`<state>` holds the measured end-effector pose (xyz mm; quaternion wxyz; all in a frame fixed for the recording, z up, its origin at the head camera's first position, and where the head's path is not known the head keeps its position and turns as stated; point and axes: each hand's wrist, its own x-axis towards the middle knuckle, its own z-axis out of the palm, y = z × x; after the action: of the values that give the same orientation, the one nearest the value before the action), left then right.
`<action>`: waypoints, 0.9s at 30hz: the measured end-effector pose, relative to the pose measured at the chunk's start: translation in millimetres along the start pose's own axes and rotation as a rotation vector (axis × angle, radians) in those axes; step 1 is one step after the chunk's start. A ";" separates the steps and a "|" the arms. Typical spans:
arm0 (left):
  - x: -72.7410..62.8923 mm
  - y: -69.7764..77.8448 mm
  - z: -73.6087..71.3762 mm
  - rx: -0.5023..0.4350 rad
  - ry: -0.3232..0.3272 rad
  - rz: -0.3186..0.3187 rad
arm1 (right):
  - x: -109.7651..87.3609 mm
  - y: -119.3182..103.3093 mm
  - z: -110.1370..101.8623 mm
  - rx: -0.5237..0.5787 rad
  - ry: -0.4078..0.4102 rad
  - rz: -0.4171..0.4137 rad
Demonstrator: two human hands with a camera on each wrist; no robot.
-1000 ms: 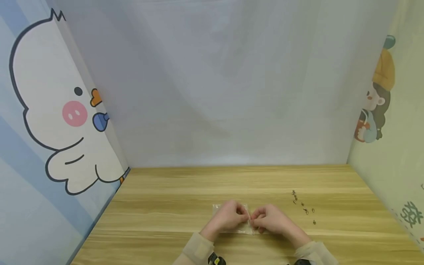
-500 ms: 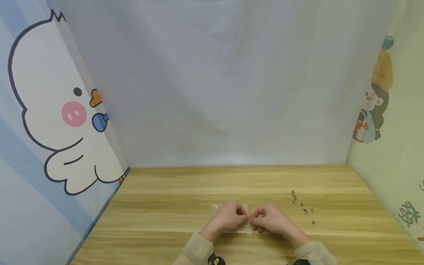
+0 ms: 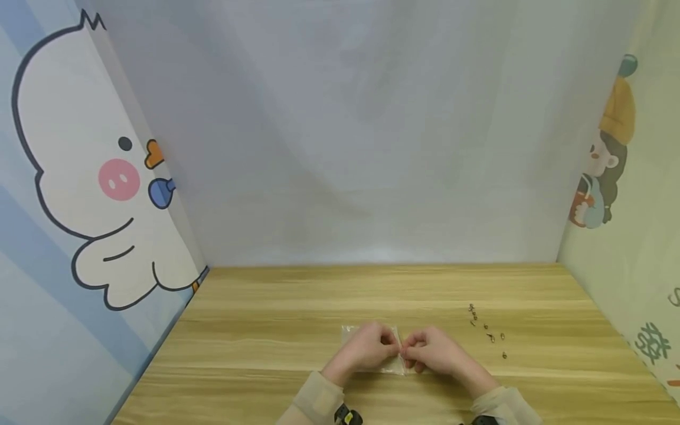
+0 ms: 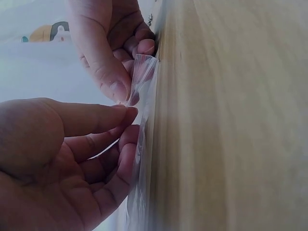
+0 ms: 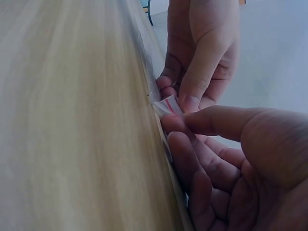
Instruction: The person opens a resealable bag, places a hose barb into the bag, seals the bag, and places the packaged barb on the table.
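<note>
A clear plastic zip bag with a red line along its mouth lies on the wooden table, partly under my left hand. My left hand pinches the bag near its mouth between thumb and forefinger. Facing it, my right hand pinches the edge of that same mouth. In the left wrist view the bag runs down past the fingers of both hands. The right wrist view shows the red-striped edge of the bag between the two thumbs. Whether anything is inside the bag cannot be seen.
Several small metal pieces, perhaps swivels or clasps, lie scattered on the table right of my right hand. A grey-white curtain stands behind the table, with printed panels at both sides.
Both hands keep the same pinch on the zip bag in nearly the same place. The head view has shifted slightly.
</note>
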<state>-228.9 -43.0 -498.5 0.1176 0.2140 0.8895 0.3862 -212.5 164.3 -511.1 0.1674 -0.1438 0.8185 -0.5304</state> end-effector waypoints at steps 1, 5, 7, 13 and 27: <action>-0.2 0.4 0.0 -0.003 -0.001 -0.002 | -0.1 0.2 0.3 0.002 0.002 0.000; -1.3 1.9 -0.2 -0.007 -0.011 -0.018 | -0.1 1.2 0.6 0.005 0.005 0.006; -1.3 2.4 0.1 -0.006 -0.015 -0.021 | 0.3 2.0 0.6 -0.004 0.008 0.008; -1.1 1.4 1.3 -0.007 -0.031 -0.020 | 0.9 3.0 1.0 -0.028 0.015 0.012; 1.0 -0.3 1.4 -0.017 -0.058 0.013 | -0.6 2.6 -0.3 -0.037 0.016 0.004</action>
<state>-229.3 -41.8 -499.7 0.1428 0.2299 0.8810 0.3881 -212.2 165.8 -513.3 0.1589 -0.1411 0.8298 -0.5160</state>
